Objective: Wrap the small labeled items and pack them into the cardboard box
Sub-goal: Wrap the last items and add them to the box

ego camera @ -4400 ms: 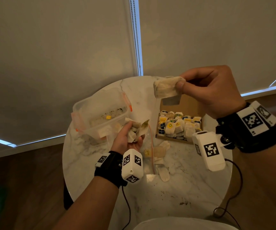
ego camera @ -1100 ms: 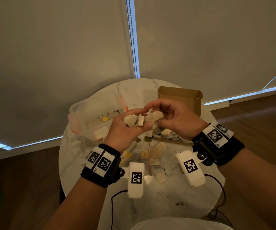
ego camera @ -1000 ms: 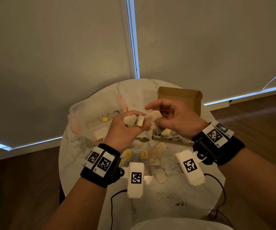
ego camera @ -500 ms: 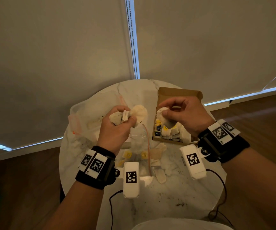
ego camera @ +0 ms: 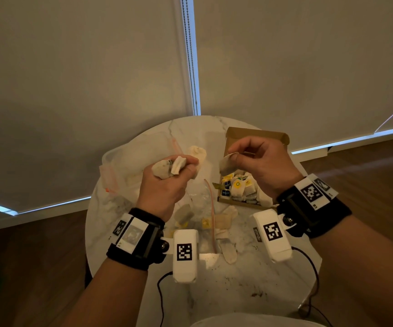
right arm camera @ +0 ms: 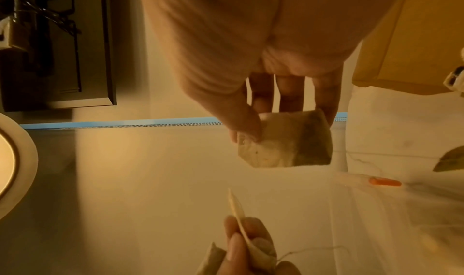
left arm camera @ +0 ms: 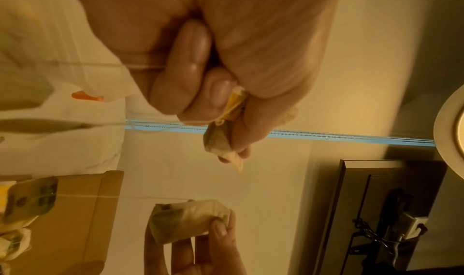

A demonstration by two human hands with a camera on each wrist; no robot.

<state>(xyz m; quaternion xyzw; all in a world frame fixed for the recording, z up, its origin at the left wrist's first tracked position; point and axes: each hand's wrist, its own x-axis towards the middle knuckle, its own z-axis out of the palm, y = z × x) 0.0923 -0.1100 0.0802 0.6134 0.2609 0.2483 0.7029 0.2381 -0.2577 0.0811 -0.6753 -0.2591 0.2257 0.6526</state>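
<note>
Holding a fistful of tea bags (ego camera: 167, 169) in the left hand (ego camera: 164, 185), fingers curled tight round them, soft crumpled paper with a yellow tag poking out. The right hand (ego camera: 260, 166) pinches one flat bag (right arm camera: 286, 140) by its top edge between thumb and fingertips, thin porous paper with dark leaf showing through. Looks like the wrap-the-string step on this one; I can't really make out its string or tag. Next it needs winding up snug, then dropping into the box (ego camera: 256, 135) right below and behind the pinch, plain brown cardboard, already mostly full of labelled bags. Further left beyond the fist sits a clear plastic tub (ego camera: 129, 161).
</note>
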